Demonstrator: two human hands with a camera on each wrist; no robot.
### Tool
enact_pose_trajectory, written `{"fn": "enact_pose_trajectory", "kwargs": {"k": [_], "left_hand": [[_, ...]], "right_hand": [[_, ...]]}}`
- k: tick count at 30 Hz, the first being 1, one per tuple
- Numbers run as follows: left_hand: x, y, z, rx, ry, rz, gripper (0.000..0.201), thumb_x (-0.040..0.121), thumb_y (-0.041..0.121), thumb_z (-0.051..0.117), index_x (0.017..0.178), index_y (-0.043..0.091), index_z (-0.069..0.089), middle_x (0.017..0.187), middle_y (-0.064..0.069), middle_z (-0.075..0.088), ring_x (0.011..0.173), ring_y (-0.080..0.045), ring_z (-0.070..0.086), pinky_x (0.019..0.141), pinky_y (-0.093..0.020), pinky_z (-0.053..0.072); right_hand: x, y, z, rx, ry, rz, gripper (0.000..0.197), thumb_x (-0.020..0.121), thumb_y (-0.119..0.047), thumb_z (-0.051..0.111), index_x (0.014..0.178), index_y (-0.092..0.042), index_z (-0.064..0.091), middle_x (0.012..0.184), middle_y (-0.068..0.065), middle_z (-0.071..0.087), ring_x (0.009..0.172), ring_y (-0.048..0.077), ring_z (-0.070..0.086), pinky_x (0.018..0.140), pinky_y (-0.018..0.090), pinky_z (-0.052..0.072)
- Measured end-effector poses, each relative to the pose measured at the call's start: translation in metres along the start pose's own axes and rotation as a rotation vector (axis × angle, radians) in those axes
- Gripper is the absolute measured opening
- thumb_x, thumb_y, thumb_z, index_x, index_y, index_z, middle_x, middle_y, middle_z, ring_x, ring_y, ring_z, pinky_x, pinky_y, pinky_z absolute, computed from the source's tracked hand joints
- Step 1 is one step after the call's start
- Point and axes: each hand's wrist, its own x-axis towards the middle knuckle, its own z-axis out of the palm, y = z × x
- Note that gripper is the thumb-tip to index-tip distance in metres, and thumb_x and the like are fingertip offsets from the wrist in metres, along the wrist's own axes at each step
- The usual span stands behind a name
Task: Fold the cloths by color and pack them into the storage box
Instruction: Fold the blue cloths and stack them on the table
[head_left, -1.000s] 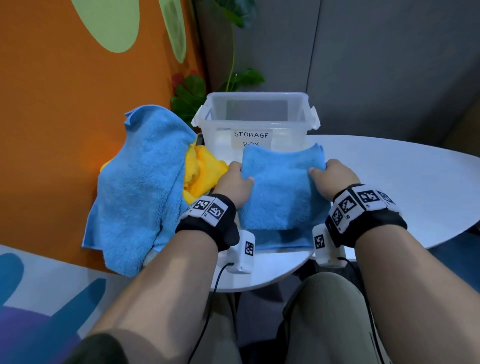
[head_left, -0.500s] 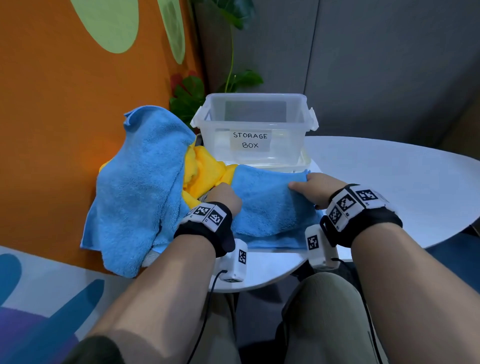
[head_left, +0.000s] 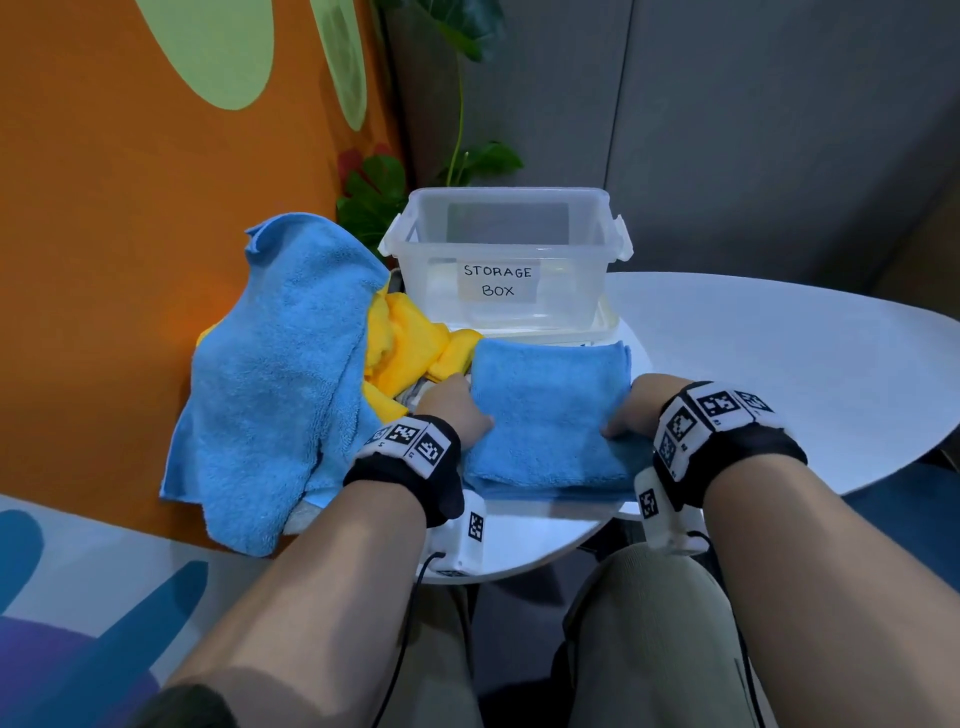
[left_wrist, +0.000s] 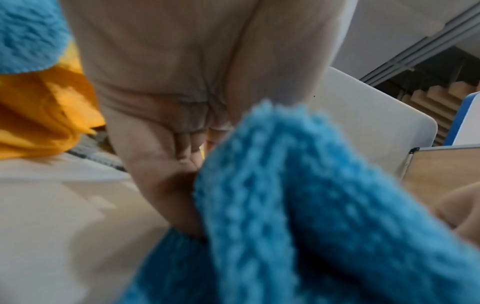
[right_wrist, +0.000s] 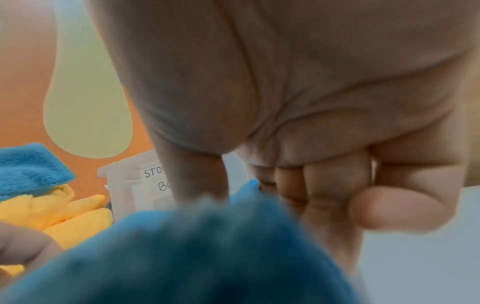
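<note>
Two hands on one folded blue cloth (head_left: 550, 410) at centre frame; left hand (head_left: 454, 410) pinching its left edge, thumb on top; right hand (head_left: 636, 410) gripping its right edge, fingers curled under; cloth flat on white table (head_left: 779, 364), just in front of clear storage box (head_left: 506, 249) at upper centre; loose blue cloth (head_left: 275, 374) draped over yellow cloth (head_left: 402, 345) at left, against orange wall (head_left: 130, 234).
</note>
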Motion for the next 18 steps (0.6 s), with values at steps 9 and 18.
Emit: {"fn": "enact_pose_trajectory", "kwargs": {"k": [9,18], "left_hand": [[-0.008,0.007,-0.014,0.077,0.061,0.065,0.060,0.085,0.030,0.068,0.134,0.015,0.038,0.122,-0.010,0.055,0.107,-0.029,0.057,0.081,-0.035,0.047],[-0.017,0.020,-0.020,0.626,-0.229,0.202,0.080,0.074,0.039,0.079,0.141,0.021,0.041,0.136,-0.007,0.044,0.119,-0.031,0.051,0.093,-0.040,0.048]], "right_hand": [[0.003,-0.010,-0.007,0.045,0.227,0.057,0.029,0.090,-0.017,0.053,0.116,-0.004,0.050,0.117,0.012,0.055,0.103,0.029,0.057,0.082,0.036,0.048],[-0.013,-0.048,0.020,-0.111,0.060,-0.220,0.077,0.070,-0.053,0.076,0.130,-0.016,0.046,0.125,0.007,0.052,0.107,0.024,0.054,0.080,0.034,0.046]]}}
